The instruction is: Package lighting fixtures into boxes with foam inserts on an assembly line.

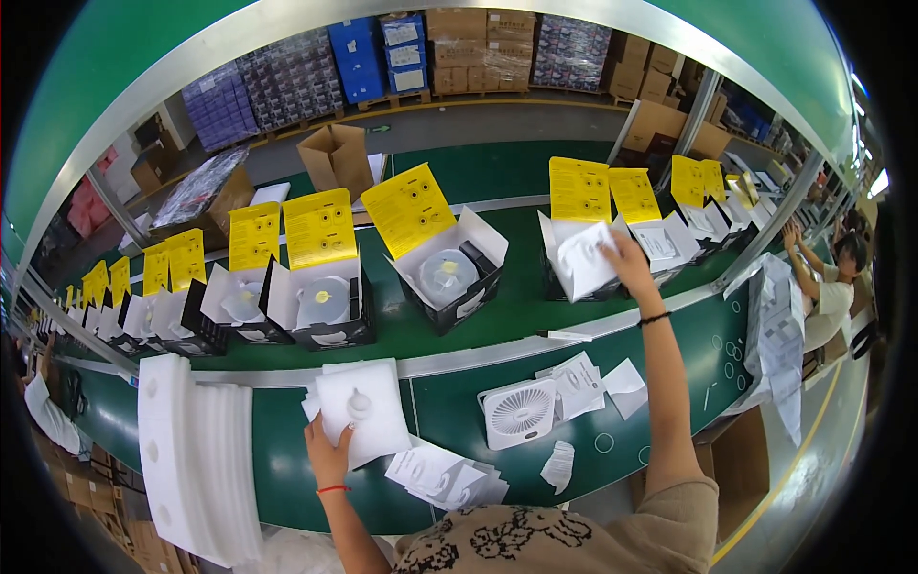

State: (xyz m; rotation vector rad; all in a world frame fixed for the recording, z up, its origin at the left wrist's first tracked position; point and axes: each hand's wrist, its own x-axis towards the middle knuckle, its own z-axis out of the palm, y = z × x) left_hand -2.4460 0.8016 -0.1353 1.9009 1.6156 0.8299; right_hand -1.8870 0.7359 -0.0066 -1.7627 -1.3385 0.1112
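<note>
My right hand (631,263) reaches over an open box with a yellow lid (579,189) on the far belt. Its fingers close on the right edge of a white sheet (584,259), which lies tilted over the box mouth; I cannot tell whether it is paper or foam. Down at the near bench, my left hand (327,452) grips the lower left corner of a square white foam pad (382,397) with a round cutout, its thumb on top. Printed leaflets (445,476) are fanned out beside that pad. A white square fan (519,413) lies between my arms.
Stacked foam pads (196,459) stand at the left. More yellow-lidded boxes line the green belt (521,253), one holding a clear-wrapped round item (448,275). A metal rail (459,362) divides belt from bench. Another person (830,297) works at the far right.
</note>
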